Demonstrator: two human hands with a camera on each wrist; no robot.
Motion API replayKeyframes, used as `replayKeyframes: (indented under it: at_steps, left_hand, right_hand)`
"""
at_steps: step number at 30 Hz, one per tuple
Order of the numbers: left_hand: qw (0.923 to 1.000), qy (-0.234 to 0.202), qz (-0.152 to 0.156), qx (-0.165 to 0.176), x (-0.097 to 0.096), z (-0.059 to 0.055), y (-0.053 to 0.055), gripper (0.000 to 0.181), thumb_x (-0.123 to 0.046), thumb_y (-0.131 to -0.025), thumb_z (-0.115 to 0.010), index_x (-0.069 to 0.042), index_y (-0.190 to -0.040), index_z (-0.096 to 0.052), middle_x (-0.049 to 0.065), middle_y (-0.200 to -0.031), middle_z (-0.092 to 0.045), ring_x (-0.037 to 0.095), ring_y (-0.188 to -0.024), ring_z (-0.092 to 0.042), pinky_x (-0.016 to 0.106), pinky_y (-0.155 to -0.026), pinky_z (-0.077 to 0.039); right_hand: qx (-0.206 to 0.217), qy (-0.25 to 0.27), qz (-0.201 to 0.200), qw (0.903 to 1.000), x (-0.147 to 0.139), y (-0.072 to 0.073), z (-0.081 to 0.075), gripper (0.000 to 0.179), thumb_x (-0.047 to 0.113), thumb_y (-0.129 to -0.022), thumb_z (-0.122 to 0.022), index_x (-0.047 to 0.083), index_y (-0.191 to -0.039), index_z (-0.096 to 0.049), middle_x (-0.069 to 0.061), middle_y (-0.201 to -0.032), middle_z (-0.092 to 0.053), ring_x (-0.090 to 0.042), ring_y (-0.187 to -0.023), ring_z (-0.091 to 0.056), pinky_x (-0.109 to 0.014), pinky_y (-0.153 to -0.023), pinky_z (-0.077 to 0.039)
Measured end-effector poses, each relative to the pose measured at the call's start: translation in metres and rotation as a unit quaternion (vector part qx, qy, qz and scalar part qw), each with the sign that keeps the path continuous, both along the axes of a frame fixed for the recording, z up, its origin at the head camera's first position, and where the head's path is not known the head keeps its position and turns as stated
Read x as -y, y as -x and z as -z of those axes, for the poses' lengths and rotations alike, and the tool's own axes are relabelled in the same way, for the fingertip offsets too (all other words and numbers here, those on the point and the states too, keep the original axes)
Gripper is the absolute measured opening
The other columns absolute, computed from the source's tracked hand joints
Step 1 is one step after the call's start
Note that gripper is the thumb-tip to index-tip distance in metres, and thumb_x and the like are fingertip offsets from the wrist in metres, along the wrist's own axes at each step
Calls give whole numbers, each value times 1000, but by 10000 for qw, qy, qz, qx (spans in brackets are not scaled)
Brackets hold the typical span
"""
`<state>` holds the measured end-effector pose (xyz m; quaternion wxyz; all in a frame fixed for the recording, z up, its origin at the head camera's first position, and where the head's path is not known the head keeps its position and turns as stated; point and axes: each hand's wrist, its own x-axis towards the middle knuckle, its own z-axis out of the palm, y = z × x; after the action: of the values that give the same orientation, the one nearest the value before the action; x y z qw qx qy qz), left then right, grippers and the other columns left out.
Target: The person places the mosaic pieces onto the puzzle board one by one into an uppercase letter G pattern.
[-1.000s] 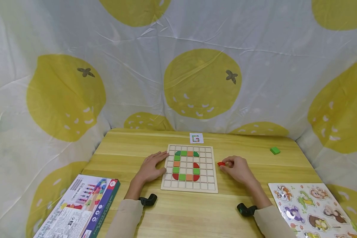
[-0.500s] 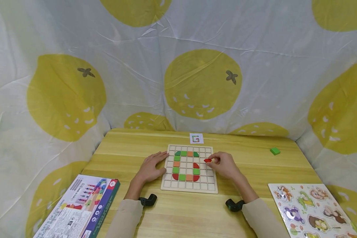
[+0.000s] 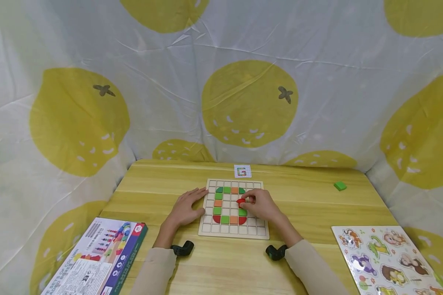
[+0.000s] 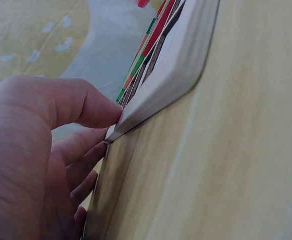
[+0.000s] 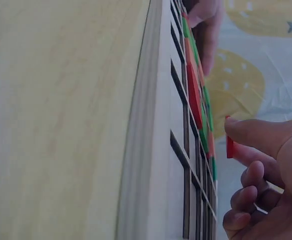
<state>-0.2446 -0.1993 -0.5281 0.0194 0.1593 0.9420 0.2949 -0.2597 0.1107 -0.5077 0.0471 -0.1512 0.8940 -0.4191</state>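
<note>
A wooden grid board (image 3: 258, 221) lies mid-table, with green, orange and red tiles set in its cells in a G-like outline. My right hand (image 3: 261, 203) pinches a red tile (image 5: 229, 139) between thumb and index finger, raised over the right side of the outline. In the right wrist view the other fingers are curled below, and a gap shows between that tile and the board. My left hand (image 3: 186, 208) rests beside the board's left side, thumb and fingers touching its edge (image 4: 151, 100).
Behind the board lies a small pattern card (image 3: 242, 171). A loose green tile (image 3: 340, 186) sits at the back right. An animal picture board (image 3: 387, 258) lies at front right, and a toy box (image 3: 99, 254) at front left. Patterned cloth (image 3: 170, 82) surrounds the table.
My right hand has carried the red tile leftward, from the table right of the board to above the outline's right side. The left hand stays at the board's left edge.
</note>
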Motion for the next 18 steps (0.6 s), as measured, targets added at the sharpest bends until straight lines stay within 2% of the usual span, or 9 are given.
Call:
replayKeyframes:
  at_steps: [6, 13, 18]
  left_hand:
    - [10000, -7, 16, -27, 1, 1, 0, 69, -31, -89, -60, -23, -156, -48, -4, -165, -41, 32, -156, -31, 62, -125, -21]
    - [10000, -6, -9, -10, 1, 1, 1, 69, -31, -88, -61, -24, -156, -48, -6, -165, -41, 31, -156, -31, 61, -126, -20]
    - [10000, 56, -39, -26, 2, 3, 1, 70, -31, -88, -61, -25, -156, -48, -6, -165, -41, 30, -156, -31, 60, -126, -21]
  right_hand:
    - [-63, 57, -217, 9997, 9, 2, 4, 16, 20, -88, -82, 11, -101, -80, 1, -68, -51, -12, -64, -44, -23, -60, -36]
    - [-17, -170, -401, 9990, 13, 4, 10, 15, 23, -90, -81, 17, -103, -79, 2, -69, -50, -11, -65, -43, -25, -64, -38]
    - [-6, -148, -451, 9989, 15, 5, 11, 16, 22, -90, -80, 18, -105, -80, 1, -68, -49, -12, -64, -42, -26, -63, -37]
